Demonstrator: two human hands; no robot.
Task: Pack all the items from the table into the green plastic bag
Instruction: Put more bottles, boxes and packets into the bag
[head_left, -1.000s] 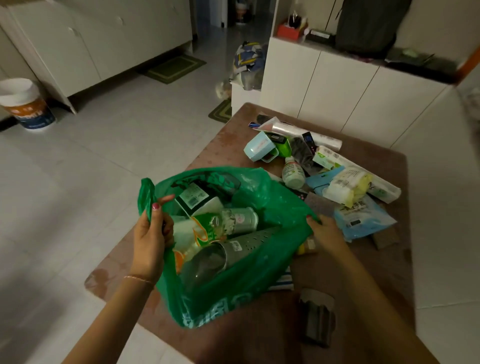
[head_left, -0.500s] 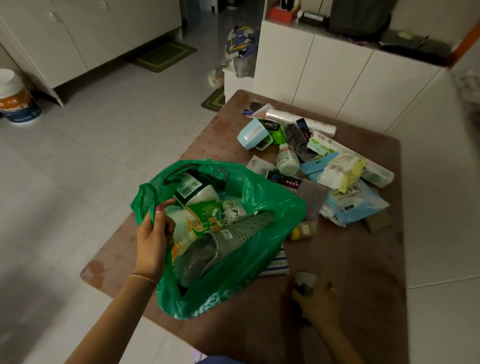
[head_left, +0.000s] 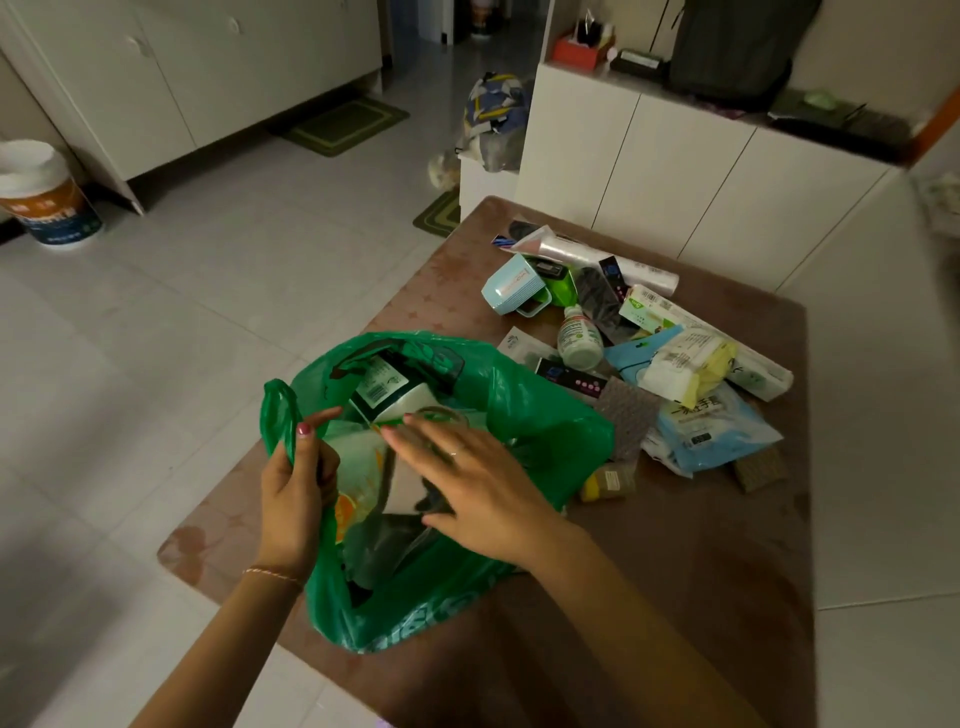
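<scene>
The green plastic bag (head_left: 540, 415) lies open on the near left part of the brown table (head_left: 701, 571), holding a dark labelled bottle and several other packs. My left hand (head_left: 293, 493) pinches the bag's left rim and holds it up. My right hand (head_left: 478, 478) is over the bag's mouth with a dark grey item (head_left: 431, 500) gripped under the palm. Loose items lie behind the bag: a light blue cup (head_left: 511, 288), a small white bottle (head_left: 579, 340), a white-and-yellow pack (head_left: 685, 364), a blue packet (head_left: 711, 431), a grey pad (head_left: 626, 415).
A long white roll (head_left: 597, 254) lies at the table's far edge, and a small yellow piece (head_left: 608, 480) and a brown sponge (head_left: 761, 467) lie near the bag. A white cabinet (head_left: 649, 166) stands behind the table. A bucket (head_left: 47, 197) sits on the tiled floor at far left.
My right hand went from the bag's right rim to the table's front edge, took the dark grey item there, and brought it over the bag's mouth. My left hand kept its hold.
</scene>
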